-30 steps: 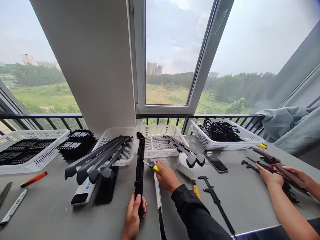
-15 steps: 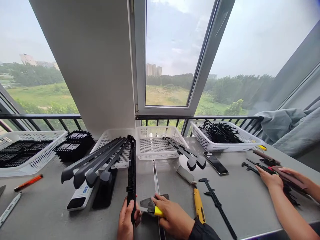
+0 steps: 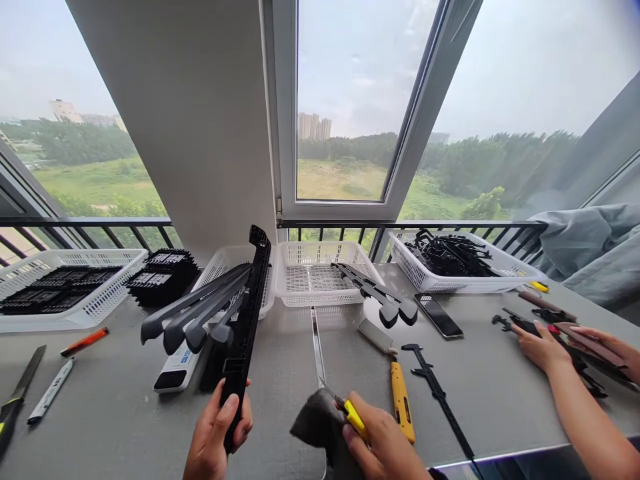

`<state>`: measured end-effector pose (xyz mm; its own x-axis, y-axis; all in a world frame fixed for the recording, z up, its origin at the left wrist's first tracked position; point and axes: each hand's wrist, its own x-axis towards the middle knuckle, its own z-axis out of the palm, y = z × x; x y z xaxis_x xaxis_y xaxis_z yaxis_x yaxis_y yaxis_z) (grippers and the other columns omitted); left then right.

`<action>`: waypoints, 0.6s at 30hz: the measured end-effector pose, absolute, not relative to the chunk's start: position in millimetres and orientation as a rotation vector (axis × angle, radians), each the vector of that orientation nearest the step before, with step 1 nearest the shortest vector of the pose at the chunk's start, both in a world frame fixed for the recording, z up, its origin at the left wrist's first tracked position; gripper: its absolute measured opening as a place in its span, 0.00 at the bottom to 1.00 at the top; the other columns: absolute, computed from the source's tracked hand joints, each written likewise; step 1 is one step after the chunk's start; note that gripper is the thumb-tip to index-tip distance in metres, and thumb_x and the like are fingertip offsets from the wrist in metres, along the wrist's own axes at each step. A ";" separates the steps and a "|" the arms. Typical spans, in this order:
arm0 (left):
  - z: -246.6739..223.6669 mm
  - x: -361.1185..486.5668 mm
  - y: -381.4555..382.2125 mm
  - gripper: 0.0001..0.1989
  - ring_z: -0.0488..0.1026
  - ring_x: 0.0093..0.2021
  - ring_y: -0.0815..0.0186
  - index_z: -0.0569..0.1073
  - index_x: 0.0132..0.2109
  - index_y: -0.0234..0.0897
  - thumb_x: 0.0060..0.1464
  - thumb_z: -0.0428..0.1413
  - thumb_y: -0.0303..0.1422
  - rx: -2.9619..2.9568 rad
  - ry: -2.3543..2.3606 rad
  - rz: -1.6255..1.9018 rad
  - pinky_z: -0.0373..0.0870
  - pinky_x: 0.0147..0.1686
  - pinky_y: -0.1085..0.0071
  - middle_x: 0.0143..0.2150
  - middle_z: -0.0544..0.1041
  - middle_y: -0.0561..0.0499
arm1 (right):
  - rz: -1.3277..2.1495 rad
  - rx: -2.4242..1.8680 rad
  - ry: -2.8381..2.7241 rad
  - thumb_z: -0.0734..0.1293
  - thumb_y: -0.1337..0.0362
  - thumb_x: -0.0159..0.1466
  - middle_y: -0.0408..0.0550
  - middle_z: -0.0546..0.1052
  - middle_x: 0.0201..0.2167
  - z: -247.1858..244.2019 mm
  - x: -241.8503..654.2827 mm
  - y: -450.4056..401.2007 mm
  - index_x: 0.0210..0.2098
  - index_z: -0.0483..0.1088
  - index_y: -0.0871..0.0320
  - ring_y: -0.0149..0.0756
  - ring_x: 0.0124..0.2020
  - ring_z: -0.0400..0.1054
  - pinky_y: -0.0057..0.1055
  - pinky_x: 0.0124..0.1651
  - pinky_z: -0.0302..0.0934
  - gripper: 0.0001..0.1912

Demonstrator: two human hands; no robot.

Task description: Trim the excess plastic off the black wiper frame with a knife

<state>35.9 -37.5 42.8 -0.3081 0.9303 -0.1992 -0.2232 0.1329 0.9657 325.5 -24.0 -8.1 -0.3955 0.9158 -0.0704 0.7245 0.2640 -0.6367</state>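
Observation:
My left hand is wrapped round the lower end of a long black plastic trim strip, which stands tilted with its top leaning right. In my right hand is a yellow-handled knife, its thin blade pointing up and left. The same hand also grips a dark grey piece of cloth or sandpaper that hangs bent below the blade; which of the two I cannot tell. Behind the strip, several dark grey curved trim pieces rest across a white basket.
A yellow tool, a black caliper and a phone lie to the right. Another person's hands work with dark parts at far right. An orange cutter, a marker and a file lie left.
My left hand has moved left, tilting and lifting the black trim strip. My right hand has raised the dark grey piece off the table together with the knife. The view has shifted slightly.

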 end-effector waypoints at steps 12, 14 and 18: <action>74.1 16.6 -56.5 0.23 0.58 0.21 0.66 0.75 0.37 0.42 0.54 0.64 0.57 0.789 1.476 1.581 0.61 0.24 0.67 0.18 0.64 0.58 | 0.668 -0.985 -2.628 0.71 0.64 0.67 0.57 0.71 0.72 -29.9 150.5 -6.9 0.61 0.73 0.61 0.54 0.76 0.58 0.53 0.75 0.59 0.23; 73.0 12.6 -58.4 0.22 0.58 0.21 0.66 0.76 0.39 0.42 0.55 0.64 0.57 0.779 1.479 1.574 0.63 0.25 0.67 0.18 0.64 0.58 | 0.651 -0.831 -2.689 0.72 0.60 0.68 0.54 0.71 0.72 -35.7 142.8 -9.2 0.59 0.73 0.60 0.51 0.76 0.58 0.51 0.77 0.57 0.21; 69.7 6.8 -59.5 0.23 0.58 0.21 0.65 0.76 0.40 0.42 0.54 0.65 0.57 0.763 1.480 1.556 0.62 0.24 0.67 0.18 0.64 0.57 | 0.490 -0.424 -2.821 0.66 0.56 0.77 0.46 0.74 0.70 -50.9 145.0 -13.4 0.55 0.74 0.57 0.43 0.75 0.61 0.42 0.76 0.59 0.13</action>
<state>6.8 -59.5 69.7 -0.4655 0.8774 -0.1161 -0.1597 0.0457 0.9861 145.0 -13.4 -50.9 -0.9273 0.3228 0.1895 0.2400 0.9012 -0.3608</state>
